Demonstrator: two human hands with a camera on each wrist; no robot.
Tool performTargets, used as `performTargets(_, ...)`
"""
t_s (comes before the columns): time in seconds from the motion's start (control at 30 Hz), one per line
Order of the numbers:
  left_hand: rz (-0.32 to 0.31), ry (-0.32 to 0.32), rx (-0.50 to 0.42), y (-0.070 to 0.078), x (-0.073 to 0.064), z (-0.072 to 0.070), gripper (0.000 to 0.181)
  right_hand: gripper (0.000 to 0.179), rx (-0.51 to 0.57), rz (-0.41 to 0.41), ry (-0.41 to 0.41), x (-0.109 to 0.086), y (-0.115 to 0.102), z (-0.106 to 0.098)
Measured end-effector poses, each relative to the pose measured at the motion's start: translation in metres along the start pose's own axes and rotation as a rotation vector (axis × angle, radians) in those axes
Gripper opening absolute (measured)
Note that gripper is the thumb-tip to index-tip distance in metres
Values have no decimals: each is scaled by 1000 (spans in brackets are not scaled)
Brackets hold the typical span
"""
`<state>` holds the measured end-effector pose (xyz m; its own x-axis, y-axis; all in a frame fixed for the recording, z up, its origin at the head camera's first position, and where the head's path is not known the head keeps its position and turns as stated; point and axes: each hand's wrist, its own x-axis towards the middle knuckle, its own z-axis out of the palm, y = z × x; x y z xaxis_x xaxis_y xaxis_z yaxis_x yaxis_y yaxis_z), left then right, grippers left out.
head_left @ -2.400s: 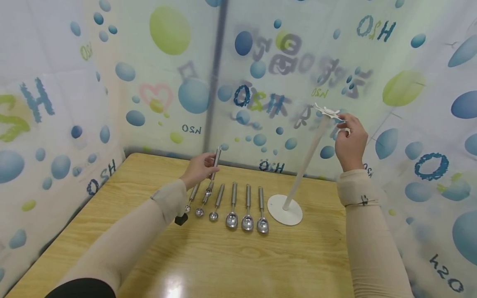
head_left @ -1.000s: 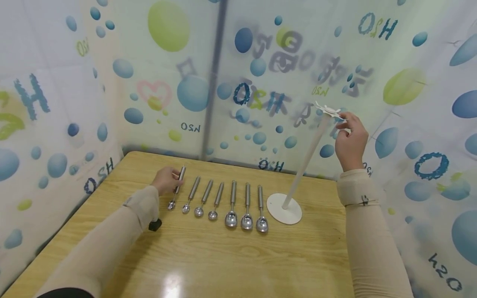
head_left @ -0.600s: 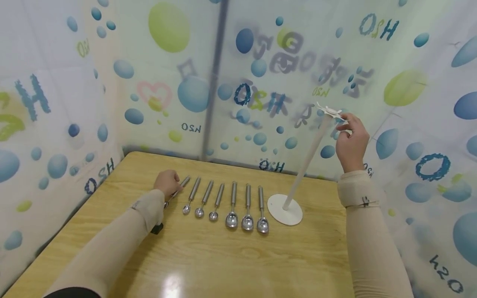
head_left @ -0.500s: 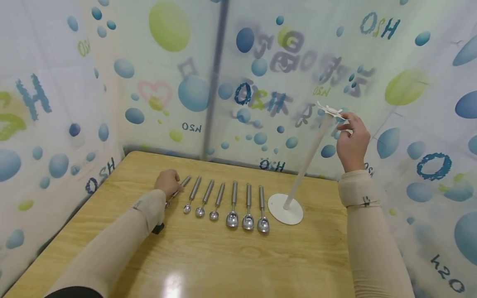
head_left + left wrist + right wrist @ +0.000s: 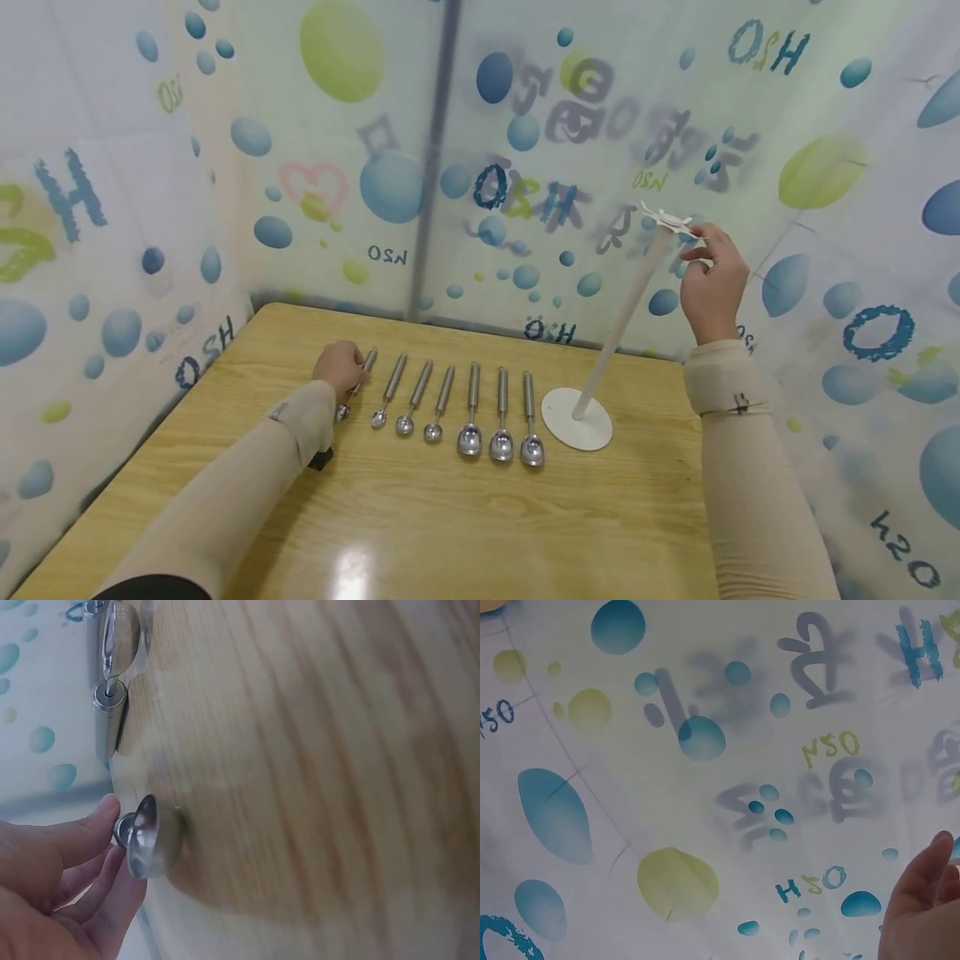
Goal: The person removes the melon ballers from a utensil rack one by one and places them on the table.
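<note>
At the left end of a row of steel scoops, my left hand [image 5: 340,367] pinches the handle of a small scoop [image 5: 343,412] between thumb and fingers. The left wrist view shows its round bowl [image 5: 148,838] close over the wood, with the left hand [image 5: 67,877] at the handle. To its right lie three more small scoops [image 5: 405,425] and three larger scoops [image 5: 501,446], handles pointing away. My right hand [image 5: 715,287] pinches one arm of the white hooked top [image 5: 670,221] of a tall stand [image 5: 626,308]. In the right wrist view only part of that hand [image 5: 922,907] shows.
The stand's round white base [image 5: 576,419] sits on the wooden table [image 5: 480,533] right of the scoops. A printed curtain [image 5: 390,267] with bubbles and letters hangs behind the table and along both sides. A small black block [image 5: 321,459] shows beneath the left wrist.
My left hand has carried the small scoop left and down, from above the row to its left end. The scoop has turned slightly in its fingers. The right hand stays at the stand's top.
</note>
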<state>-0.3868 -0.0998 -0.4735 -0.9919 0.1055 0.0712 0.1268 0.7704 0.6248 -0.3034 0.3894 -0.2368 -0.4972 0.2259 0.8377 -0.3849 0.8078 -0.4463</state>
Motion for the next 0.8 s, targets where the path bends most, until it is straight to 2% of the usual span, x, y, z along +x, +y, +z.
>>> performTargets(0.23,-18,-35,-93,-6,-6,-7,44,49,-16,-6,-55,3,1,-3)
performTargets(0.33,6,-25,-87,-3,-8,-12,50,54,-41,-13,-85,3,5,-8)
performTargets(0.43,61,2,-83,3,-9,-19,54,62,-67,-14,-81,0,8,-15)
performTargets(0.63,168,61,-62,17,-14,-29,51,70,-79,-4,24,-12,12,-16)
performTargets(0.8,240,87,1,21,-24,-32,51,59,-108,-50,215,-30,10,-6)
